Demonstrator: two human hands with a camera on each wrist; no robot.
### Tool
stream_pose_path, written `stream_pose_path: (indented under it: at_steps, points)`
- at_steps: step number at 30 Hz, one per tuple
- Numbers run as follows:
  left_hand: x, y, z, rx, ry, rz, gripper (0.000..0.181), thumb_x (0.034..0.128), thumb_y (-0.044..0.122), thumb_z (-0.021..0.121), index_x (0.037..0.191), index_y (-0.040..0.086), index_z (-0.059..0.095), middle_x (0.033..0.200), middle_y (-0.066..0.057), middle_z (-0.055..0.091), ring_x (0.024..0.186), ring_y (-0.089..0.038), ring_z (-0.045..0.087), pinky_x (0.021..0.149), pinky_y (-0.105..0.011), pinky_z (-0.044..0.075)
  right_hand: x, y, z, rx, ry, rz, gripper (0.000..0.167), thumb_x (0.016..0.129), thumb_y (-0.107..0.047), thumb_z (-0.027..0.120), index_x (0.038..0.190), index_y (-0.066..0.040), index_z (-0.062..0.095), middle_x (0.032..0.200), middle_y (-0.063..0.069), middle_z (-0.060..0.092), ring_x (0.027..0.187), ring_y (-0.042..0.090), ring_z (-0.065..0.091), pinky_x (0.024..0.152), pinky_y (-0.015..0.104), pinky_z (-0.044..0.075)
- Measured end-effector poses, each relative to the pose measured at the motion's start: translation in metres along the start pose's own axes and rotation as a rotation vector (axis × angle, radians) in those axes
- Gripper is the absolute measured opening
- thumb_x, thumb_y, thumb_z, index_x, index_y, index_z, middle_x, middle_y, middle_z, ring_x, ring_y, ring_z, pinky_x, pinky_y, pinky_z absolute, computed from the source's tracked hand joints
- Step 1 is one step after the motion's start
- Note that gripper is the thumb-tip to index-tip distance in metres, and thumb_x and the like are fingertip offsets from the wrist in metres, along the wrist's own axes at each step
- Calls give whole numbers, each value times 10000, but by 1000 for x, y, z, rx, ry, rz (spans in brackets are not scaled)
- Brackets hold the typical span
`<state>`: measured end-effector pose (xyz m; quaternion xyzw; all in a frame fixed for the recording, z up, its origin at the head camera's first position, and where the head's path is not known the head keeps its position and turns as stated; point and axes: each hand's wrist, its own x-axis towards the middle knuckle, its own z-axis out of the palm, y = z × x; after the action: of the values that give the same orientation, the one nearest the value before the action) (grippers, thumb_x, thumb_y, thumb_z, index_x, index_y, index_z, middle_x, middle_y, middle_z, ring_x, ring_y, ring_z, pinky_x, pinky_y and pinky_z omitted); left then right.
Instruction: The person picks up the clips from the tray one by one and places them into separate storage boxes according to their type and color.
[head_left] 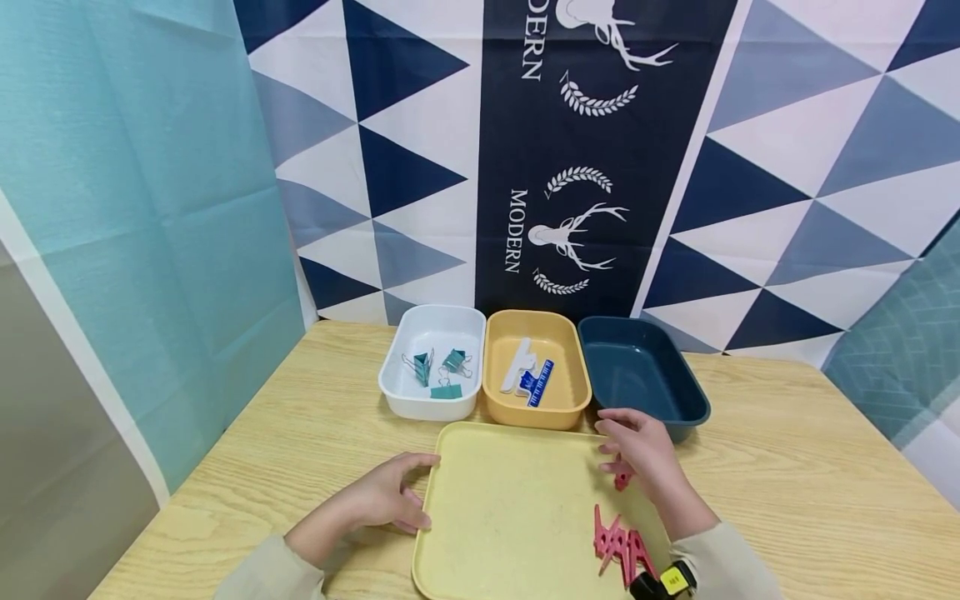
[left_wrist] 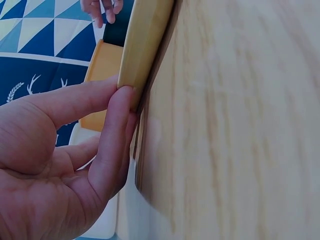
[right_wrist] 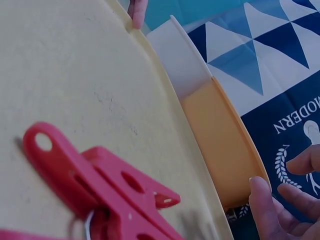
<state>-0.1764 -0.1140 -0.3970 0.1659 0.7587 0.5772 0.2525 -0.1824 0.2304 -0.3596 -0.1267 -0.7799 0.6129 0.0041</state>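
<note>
My left hand [head_left: 382, 493] is at the left rim of a yellow tray [head_left: 517, 508]. In the head view its forefinger and thumb touch that rim at two separate spots. Over the tray's far right corner hovers my right hand [head_left: 641, 454], fingers loosely bent and spread, with nothing visible between them in the right wrist view. A red clothespin [head_left: 622, 479] shows beneath this hand, partly hidden by it. Several more red clothespins [head_left: 618, 542] lie in a cluster on the tray's right side, close to the camera in the right wrist view.
Beyond the tray stand three bins side by side. The white bin [head_left: 401, 404] holds teal binder clips [head_left: 446, 390]; the orange bin [head_left: 536, 417] holds a white clip [head_left: 517, 367] and a blue clip [head_left: 540, 383]. A dark blue bin [head_left: 637, 367] is at the right.
</note>
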Motion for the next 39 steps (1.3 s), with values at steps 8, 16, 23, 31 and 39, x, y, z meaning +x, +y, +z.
stream_pose_path:
  at_steps: [8,16,23,31,39]
  points:
    - [0,0,0,-4,-3,-1,818,672,-145,735,1386,-26,355,1048,-144,464,689,-189,602,612,-363,582,-2,7,-10,13,18,19,413,905,-137,580,1250,69,486,1028,151,549,762,239,592,610,342,582]
    - [0,0,-1,3,2,-4,810,672,-133,741,1382,-18,368,1068,-132,448,690,-188,597,614,-352,582,-5,14,-19,-58,33,7,449,872,-104,629,1251,87,483,953,114,565,706,211,573,603,314,577]
    - [1,-1,0,-1,-5,10,823,673,-138,736,1389,-29,346,925,-157,524,663,-179,600,606,-359,582,-9,19,-26,-87,24,33,521,844,-93,654,1287,85,446,1180,239,432,818,200,559,682,324,574]
    - [0,-1,1,4,0,17,822,675,-136,737,1389,-32,343,957,-145,509,661,-179,596,598,-359,580,-11,30,-27,-188,-22,-32,620,777,-51,716,1319,74,441,1316,312,395,1113,379,448,705,291,531]
    - [-1,0,1,9,3,8,819,675,-127,742,1389,-20,354,994,-149,486,666,-179,590,602,-356,580,-5,39,-20,-366,-21,-161,576,647,-16,808,1166,88,581,1040,220,607,903,284,541,697,278,483]
